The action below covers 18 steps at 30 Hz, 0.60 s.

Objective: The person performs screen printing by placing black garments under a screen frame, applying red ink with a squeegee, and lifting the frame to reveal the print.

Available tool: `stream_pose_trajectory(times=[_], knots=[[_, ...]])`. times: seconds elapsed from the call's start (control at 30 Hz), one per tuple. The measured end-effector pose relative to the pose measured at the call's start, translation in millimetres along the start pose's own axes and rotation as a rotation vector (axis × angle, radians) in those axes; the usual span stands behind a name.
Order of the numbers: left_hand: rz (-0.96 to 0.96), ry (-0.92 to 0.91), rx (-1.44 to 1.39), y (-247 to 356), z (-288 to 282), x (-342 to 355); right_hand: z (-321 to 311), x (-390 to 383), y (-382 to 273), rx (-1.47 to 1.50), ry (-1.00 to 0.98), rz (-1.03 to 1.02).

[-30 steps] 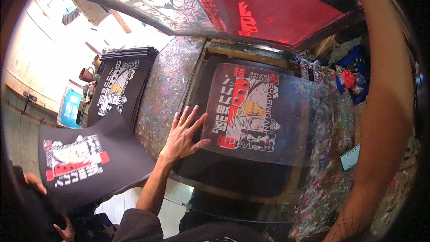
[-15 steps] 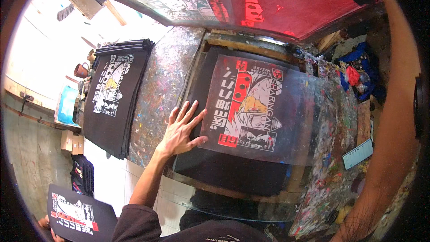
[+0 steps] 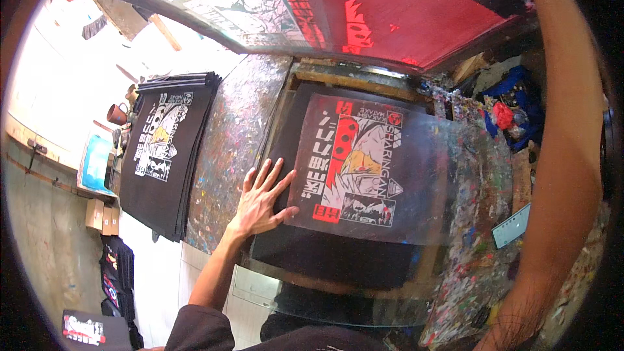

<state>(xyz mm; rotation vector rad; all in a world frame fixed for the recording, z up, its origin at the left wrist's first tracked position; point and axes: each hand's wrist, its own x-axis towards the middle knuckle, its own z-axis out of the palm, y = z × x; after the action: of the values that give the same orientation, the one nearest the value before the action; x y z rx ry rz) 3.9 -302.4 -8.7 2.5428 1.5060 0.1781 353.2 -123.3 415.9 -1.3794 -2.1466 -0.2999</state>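
Black panel (image 3: 351,162), one: lying flat on the work surface (image 3: 240,110), bearing a white, red and yellow figure print. Unmoved over the last second, so the work on it appears to be at a steadying pause.

Left hand (image 3: 263,198): fingers spread, palm down, at the panel's left edge; gripping nothing.

Right hand: out of view, its state cannot be told; only the forearm (image 3: 569,156) rises along the right side.

Screen frame (image 3: 312,19), one: tilted up beyond the panel, red mesh at right, pale design at left; still clear of the print.

Stack of printed black panels (image 3: 159,156): left of the panel, well apart.

Loose printed panel (image 3: 96,331): low left corner; a second ago larger, held up by another person beside the stack, now farther down.

Phone (image 3: 511,226): right of the panel.
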Motion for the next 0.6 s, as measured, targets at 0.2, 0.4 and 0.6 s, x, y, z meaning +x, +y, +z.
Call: stream_pose_trajectory(times=[0.2,0.4,0.6], knots=[[0.007,0.027,0.049,-1,1,-4,7,-4,-6,0.012,-0.024,0.045],[0.004,0.051,0.032,3,0,-3,6,2,5,0.031,-0.064,-0.057],[0.015,0.061,0.036,10,1,3,2,-2,12,0.020,-0.037,-0.028]])
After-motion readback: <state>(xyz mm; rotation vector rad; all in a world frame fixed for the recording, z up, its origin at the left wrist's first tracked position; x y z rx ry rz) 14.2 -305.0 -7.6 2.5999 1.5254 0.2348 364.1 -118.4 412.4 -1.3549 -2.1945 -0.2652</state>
